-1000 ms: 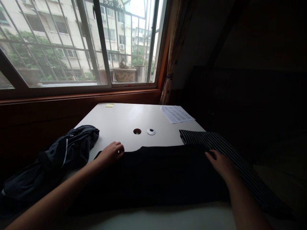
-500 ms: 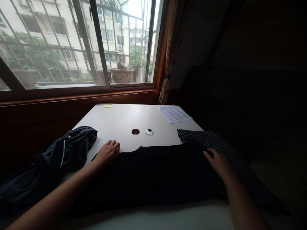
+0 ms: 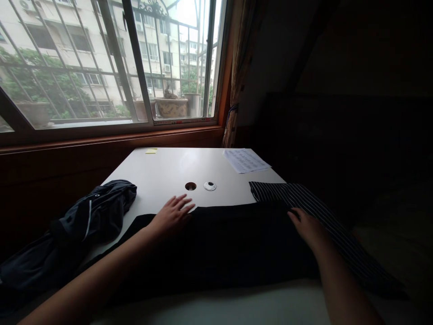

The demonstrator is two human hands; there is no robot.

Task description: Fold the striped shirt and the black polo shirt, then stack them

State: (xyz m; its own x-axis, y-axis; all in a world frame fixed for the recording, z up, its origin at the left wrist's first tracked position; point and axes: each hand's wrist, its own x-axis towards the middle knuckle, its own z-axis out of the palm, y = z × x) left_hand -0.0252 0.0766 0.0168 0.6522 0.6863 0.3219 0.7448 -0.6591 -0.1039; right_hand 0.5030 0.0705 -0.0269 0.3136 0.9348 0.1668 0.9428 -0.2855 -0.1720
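Note:
A dark garment (image 3: 237,248), nearly black, lies spread flat across the near part of the white table. My left hand (image 3: 173,213) rests on its far edge with the fingers stretched and spread, holding nothing. At the garment's far right corner is my right hand (image 3: 306,225), its thumb and forefinger slightly apart against the cloth; its other fingers are hard to see in the dark. Beside the right hand, a striped black-and-white garment (image 3: 280,193) reaches from the table toward the lower right.
A crumpled dark garment with white piping (image 3: 98,212) lies over the table's left edge. On the white table (image 3: 182,162) are printed papers (image 3: 245,160), a yellow sticky note (image 3: 151,150), a round cable hole (image 3: 191,186) and its white cover (image 3: 210,186). A barred window stands behind.
My left hand has slid right along the garment's far edge, and its fingers have spread. The right hand stays nearly in place at the right corner.

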